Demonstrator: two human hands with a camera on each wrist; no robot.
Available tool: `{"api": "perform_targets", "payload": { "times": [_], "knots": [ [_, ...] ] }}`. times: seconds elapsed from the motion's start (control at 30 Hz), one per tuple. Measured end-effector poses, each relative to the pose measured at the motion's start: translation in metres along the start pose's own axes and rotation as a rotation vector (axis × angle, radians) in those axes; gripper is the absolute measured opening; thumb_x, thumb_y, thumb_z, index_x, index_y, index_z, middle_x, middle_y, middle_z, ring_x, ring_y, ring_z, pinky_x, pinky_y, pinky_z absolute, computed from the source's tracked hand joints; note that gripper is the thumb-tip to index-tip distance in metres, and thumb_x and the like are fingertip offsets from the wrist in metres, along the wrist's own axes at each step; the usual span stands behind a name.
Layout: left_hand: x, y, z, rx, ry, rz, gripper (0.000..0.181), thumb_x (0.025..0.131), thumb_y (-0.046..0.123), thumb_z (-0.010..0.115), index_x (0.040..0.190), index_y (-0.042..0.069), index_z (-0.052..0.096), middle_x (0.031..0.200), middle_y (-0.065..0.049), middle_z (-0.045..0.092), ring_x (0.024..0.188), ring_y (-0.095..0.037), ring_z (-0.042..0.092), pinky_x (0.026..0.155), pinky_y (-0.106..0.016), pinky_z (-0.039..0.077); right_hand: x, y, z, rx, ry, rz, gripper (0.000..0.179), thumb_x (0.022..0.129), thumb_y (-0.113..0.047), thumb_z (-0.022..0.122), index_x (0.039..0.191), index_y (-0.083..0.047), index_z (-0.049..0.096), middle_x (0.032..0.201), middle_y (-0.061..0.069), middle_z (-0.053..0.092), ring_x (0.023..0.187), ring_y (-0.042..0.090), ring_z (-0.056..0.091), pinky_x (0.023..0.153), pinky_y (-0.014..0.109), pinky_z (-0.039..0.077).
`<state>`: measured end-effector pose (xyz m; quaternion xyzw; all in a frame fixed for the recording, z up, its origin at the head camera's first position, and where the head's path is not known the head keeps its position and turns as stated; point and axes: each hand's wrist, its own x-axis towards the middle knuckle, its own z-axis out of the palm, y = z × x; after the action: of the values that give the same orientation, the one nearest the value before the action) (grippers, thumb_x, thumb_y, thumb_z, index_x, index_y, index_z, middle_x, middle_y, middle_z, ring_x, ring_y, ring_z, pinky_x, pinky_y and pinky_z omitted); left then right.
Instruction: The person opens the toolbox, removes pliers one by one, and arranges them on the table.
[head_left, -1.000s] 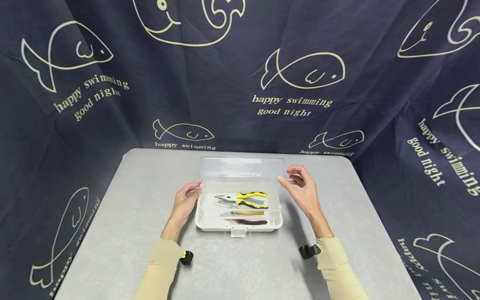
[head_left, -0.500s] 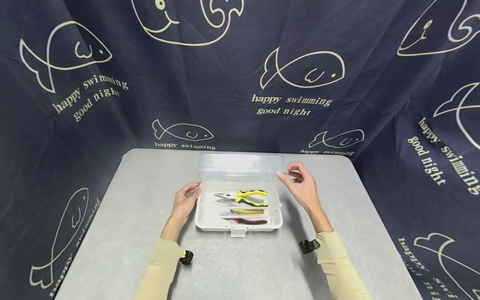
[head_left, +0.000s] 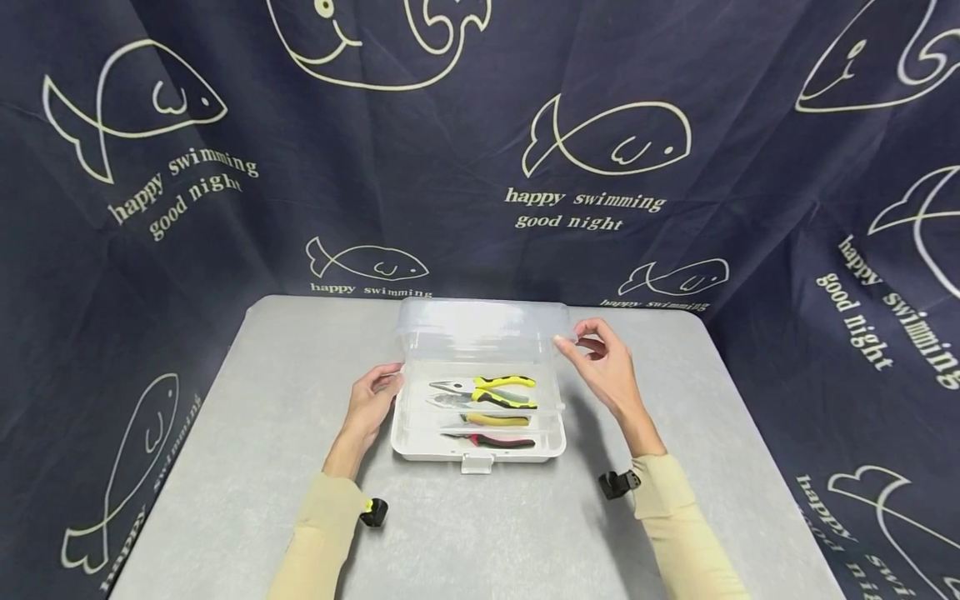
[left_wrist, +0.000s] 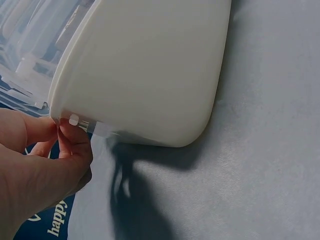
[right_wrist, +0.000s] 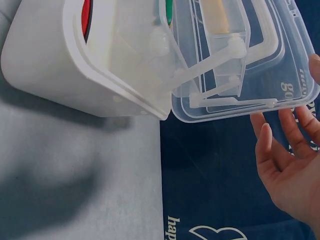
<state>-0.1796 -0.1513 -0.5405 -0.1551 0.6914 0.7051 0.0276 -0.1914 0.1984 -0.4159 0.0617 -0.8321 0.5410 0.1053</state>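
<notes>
A white toolbox [head_left: 553,447] with a front latch sits mid-table, its clear lid [head_left: 483,321] raised and leaning back. My left hand [head_left: 372,398] pinches the box's rim at the rear left corner, close to the hinge in the left wrist view. At the lid's right edge my right hand [head_left: 606,371] grips with thumb and fingers; its fingertips meet the lid's edge in the right wrist view. Inside the box, yellow-and-black long-nose pliers [head_left: 506,381] lie uppermost. Below them show a yellow-handled tool [head_left: 495,420] and a tool with red-and-black handles [head_left: 502,442].
The box stands on a grey table [head_left: 480,542]. A dark blue curtain [head_left: 465,183] printed with fish hangs behind and at both sides, close to the table's back edge. White link arms [right_wrist: 210,65] join box, inner clear tray and lid.
The right hand has moved slightly up and back with the lid, which is raised higher. The tools inside show more. The left hand has stayed at the rim.
</notes>
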Motion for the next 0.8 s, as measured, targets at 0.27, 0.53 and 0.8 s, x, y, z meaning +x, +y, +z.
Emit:
{"api": "perform_targets", "payload": {
  "times": [0.27, 0.53, 0.8],
  "knots": [
    [0.0, -0.002, 0.001, 0.007, 0.009, 0.011, 0.031, 0.103, 0.008, 0.061, 0.133, 0.002, 0.064, 0.121, -0.013, 0.061, 0.103, -0.015, 0.056, 0.08, -0.02, 0.05, 0.006, -0.006, 0.003, -0.014, 0.02, 0.024, 0.036, 0.093, -0.019, 0.078, 0.109, 0.007, 0.061, 0.107, 0.015, 0.061, 0.098, 0.02, 0.067, 0.076, 0.02, 0.051],
    [-0.001, -0.001, 0.0, 0.005, 0.006, 0.013, 0.032, 0.103, 0.008, 0.061, 0.133, 0.001, 0.064, 0.118, -0.01, 0.062, 0.102, -0.014, 0.056, 0.08, -0.02, 0.05, 0.026, 0.038, 0.012, -0.027, 0.069, 0.011, 0.039, 0.092, -0.038, 0.078, 0.107, -0.006, 0.061, 0.108, 0.004, 0.063, 0.096, 0.013, 0.068, 0.078, 0.02, 0.053],
    [-0.002, 0.0, -0.001, 0.012, -0.008, 0.007, 0.033, 0.104, 0.01, 0.06, 0.136, 0.002, 0.062, 0.123, -0.012, 0.06, 0.105, -0.016, 0.056, 0.082, -0.021, 0.05, 0.033, 0.041, 0.017, -0.033, 0.102, -0.001, 0.037, 0.093, -0.035, 0.077, 0.103, -0.004, 0.06, 0.109, 0.007, 0.065, 0.094, 0.015, 0.068, 0.078, 0.017, 0.053]
  ]
}}
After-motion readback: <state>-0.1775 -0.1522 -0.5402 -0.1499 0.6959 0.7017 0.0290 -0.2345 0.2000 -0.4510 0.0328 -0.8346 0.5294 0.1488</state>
